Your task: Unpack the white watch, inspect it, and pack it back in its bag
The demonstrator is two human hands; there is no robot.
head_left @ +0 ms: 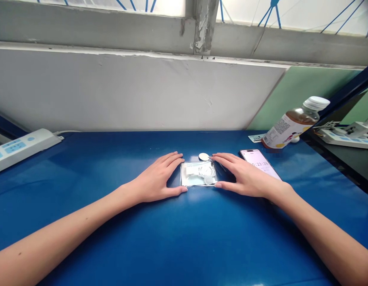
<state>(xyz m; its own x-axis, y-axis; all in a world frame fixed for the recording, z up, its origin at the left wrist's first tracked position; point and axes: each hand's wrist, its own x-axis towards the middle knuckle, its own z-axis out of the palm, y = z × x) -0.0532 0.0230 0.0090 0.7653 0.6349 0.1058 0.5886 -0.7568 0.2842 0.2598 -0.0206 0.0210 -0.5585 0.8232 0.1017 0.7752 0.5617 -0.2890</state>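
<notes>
A small clear plastic bag (198, 183) lies on the blue tabletop with white items inside, among them a coiled white cable (206, 171). My left hand (160, 176) rests on the table at the bag's left edge, its fingers stretched out and the thumb apart at the lower corner. At the opposite edge lies my right hand (243, 172), also with fingers extended, the thumb at the bag's lower right corner. Just beyond the bag is a round whitish disc (203, 157), close to my right fingertips. Both hands look open; whether they press the bag's edges is hard to see.
A phone (255, 159) showing a timer lies partly behind my right hand. Farther right stand a drink bottle (293, 123) and a small printed card (255, 138). White power strips sit at the left (26, 147) and far right (347, 137). A pale wall (127, 91) borders the blue table (184, 238).
</notes>
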